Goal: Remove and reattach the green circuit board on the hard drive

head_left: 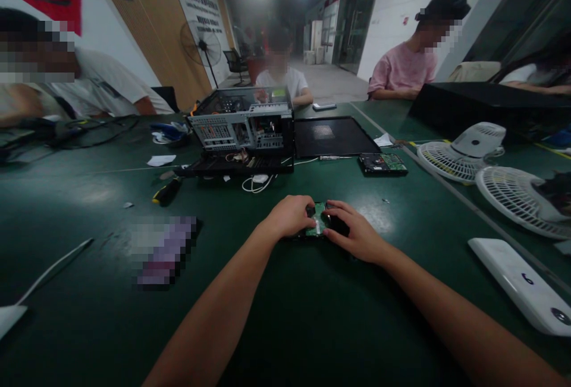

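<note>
A hard drive [317, 223] lies on the green table in front of me, its green circuit board facing up. My left hand [292, 216] curls over its left end, thumb and fingers bent against it. At the other end my right hand [354, 229] holds it, with thumb and fingers set apart along the edge. Between the two hands part of the green board shows; both ends of the drive are covered by my fingers. A second hard drive [383, 164] rests farther off to the right, circuit board up.
An open computer case [243, 128] stands ahead, its black side panel [334, 135] flat beside it. A screwdriver [166, 191] and a pixelated purple object [169, 250] lie left. White fans [461, 152] and a white device [520, 283] are right. Several people sit around.
</note>
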